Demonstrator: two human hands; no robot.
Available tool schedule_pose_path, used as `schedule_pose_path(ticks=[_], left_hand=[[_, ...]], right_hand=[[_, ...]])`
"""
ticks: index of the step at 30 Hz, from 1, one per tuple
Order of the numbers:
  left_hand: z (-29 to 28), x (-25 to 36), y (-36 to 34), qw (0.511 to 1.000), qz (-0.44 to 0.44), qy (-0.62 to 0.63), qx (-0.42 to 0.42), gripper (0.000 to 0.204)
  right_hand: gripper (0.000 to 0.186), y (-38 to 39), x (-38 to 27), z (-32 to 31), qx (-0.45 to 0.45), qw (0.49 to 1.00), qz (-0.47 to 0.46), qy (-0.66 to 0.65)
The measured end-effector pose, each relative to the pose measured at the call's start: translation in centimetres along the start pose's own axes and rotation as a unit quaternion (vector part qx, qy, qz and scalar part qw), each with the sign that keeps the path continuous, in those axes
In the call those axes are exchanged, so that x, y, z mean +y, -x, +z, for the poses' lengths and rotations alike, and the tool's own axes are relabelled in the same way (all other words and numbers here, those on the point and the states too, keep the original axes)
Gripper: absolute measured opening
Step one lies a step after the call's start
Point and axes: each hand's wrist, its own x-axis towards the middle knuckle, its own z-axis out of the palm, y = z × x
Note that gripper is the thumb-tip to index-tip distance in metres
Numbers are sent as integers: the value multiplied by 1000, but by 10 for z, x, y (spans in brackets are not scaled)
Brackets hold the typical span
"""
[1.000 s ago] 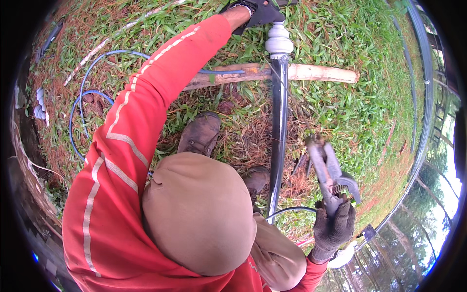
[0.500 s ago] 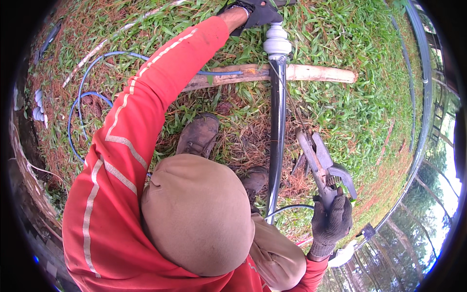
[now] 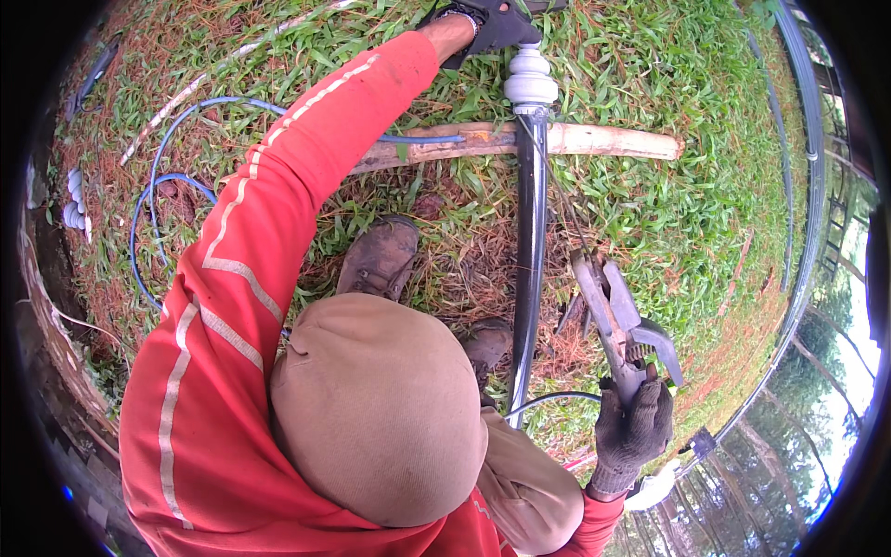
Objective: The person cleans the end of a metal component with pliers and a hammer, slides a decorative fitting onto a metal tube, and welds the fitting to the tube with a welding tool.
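My right hand, in a dark knit glove, is closed round the handle of a spring-jawed welding electrode holder. From its jaws a thin welding rod runs up toward the collar of a pale grey ridged end piece. This piece sits on a shiny black pole. At the top edge my left hand, in a black glove, is closed at the far tip of the end piece. What its fingers hold is partly cut off by the frame.
A peeled wooden branch lies across under the pole. Blue cable loops over the grass at left, near a pale stick. My boot and tan-trousered knee are close by. Long bluish pipes run along the right.
The electrode holder has shifted slightly down and to the right, still in my right hand. Pole and end piece appear a touch further right. My left hand stays nearly still.
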Motion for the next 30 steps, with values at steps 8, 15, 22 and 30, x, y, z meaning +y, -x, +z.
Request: schedule_pose_path(ticks=[8,15,22,30], left_hand=[[0,-2,0,996,33,-85,3,27],[-1,2,-4,981,96,-165,19,25],[-2,3,-2,978,98,-181,21,24],[0,4,-3,973,102,-205,13,22]], right_hand=[[74,-2,-2,-4,-18,1000,2,-4],[68,-4,-3,1,17,1000,5,-6],[71,-6,-5,-1,5,1000,0,12],[80,-2,0,1,-6,999,-12,41]])
